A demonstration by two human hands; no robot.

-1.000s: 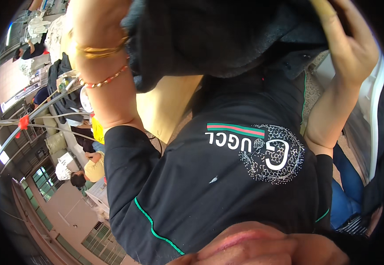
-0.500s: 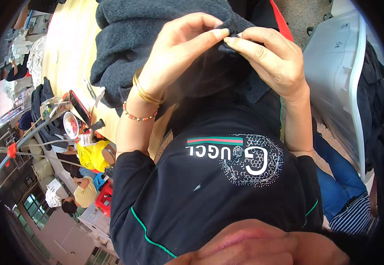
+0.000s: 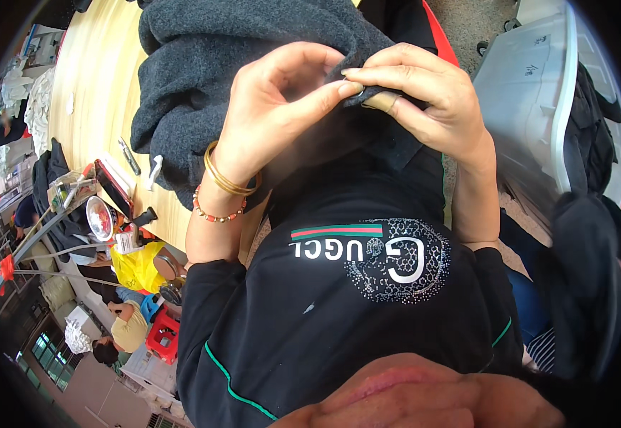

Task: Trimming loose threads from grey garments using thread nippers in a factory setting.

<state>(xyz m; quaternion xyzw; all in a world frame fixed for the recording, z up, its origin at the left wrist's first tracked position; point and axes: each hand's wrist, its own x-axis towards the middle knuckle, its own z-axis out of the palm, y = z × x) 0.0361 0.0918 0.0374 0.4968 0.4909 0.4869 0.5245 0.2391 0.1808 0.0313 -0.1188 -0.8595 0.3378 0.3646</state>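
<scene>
A thick dark grey woolly garment [image 3: 189, 71] lies bunched over the table and hangs toward my lap. My left hand [image 3: 275, 107], with gold bangles and a beaded bracelet at its wrist, pinches the edge between thumb and fingers. Close against it, my right hand [image 3: 432, 93] grips the same edge, fingers on top and thumb beneath. A tan wrap [image 3: 382, 101] covers that thumb's tip. Between the fingertips, a small part of the folded edge is mostly hidden, so I cannot make out any detail there.
The pale wooden table [image 3: 100, 71] extends left, bearing a small snipping tool [image 3: 129, 155], a red-edged phone [image 3: 114, 187] and a round tub [image 3: 101, 217]. A yellow bag [image 3: 135, 267] hangs beside it. Right stands a translucent bin [image 3: 524, 107]; dark cloth [image 3: 589, 271] hangs near it.
Both hands have shifted slightly left and down with the garment edge. My right thumb now shows under the cloth. At the right, dark cloth has come in front of a person in blue trousers.
</scene>
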